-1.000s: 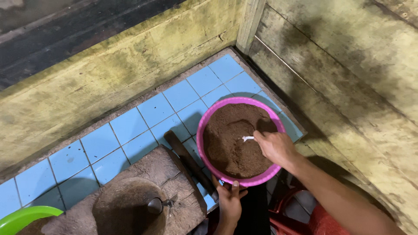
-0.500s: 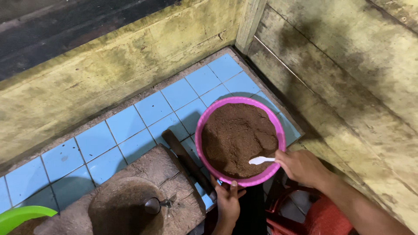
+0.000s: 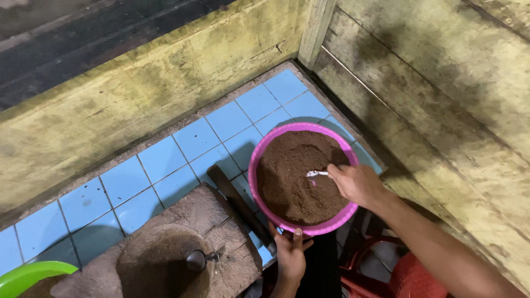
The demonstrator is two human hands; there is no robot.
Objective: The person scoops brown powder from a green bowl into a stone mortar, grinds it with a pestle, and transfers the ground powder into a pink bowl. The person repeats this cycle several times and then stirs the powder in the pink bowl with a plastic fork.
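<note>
Two hands work at the pink plastic basin [image 3: 302, 227], which we take as our landmark. It sits on the blue-tiled surface [image 3: 165, 160], close to the corner where the yellowed wooden walls [image 3: 138, 94] meet, and it is filled nearly to its rim with a dark brown, crumbly powder [image 3: 290, 176].

Our right hand [image 3: 358, 185] reaches in over the basin's right side, fingers closed around a small white spoon [image 3: 316, 174] whose bowl lies on the powder near the middle of the basin. Our left hand [image 3: 291, 256] comes up from below the basin, its fingers curled on the near rim and holding it there.

Left of the basin, a dark wooden stick [image 3: 240, 207] lies slanted across the tiles, its lower end just beside the basin's near rim. Farther left of the basin sits a worn stone mortar [image 3: 160, 265] with a metal spoon [image 3: 199, 259] resting in its hollow. Well beyond that, a bright green bowl [image 3: 30, 276] shows at the frame's corner. Below and right of the basin, a red plastic chair [image 3: 386, 273] stands under our right forearm.
</note>
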